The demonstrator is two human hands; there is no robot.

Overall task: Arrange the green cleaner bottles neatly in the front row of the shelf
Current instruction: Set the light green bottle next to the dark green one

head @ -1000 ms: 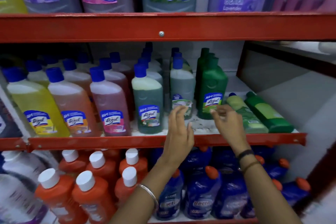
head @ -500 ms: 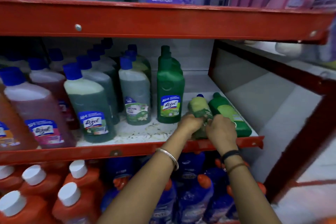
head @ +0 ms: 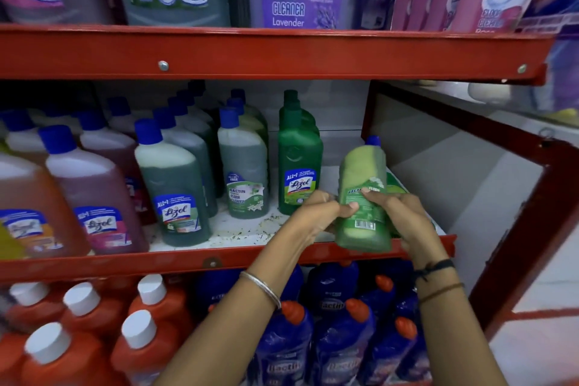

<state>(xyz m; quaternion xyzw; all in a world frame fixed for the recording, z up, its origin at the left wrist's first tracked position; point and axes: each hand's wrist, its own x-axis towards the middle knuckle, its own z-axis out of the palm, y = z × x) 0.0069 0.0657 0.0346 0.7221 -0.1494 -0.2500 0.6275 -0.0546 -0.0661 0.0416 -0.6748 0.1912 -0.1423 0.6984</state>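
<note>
Red metal shelving (head: 269, 52) filled the head view, with big floor-cleaner jugs on the top tier, orange and blue bottles on the bottom tier, and the middle shelf (head: 219, 233) stocked in rows running front to back. On that middle shelf, pink bottles (head: 94, 191) were ranged to the left, then a grey-green bottle (head: 172, 188) with a blue cap, a paler one (head: 242, 172) set further back, and a dark green bottle (head: 299, 160) standing upright with more of its kind behind it.

A light green bottle (head: 362, 194) was held at the right end of the shelf, tilted with its blue cap away and its base over the front lip. The left hand (head: 319, 213) was wrapped on its left side at the label, and the right hand (head: 404, 213) was clamped on its right side. Another green bottle (head: 395, 185) was only partly seen behind it; whether it lay flat could not be told.

The held bottle was judged full, so fairly heavy, with stiff plastic walls and a smooth, possibly slippery label. A grip around the broad lower body was judged safest, with the neck kept for steadying as it is stood up.
</note>
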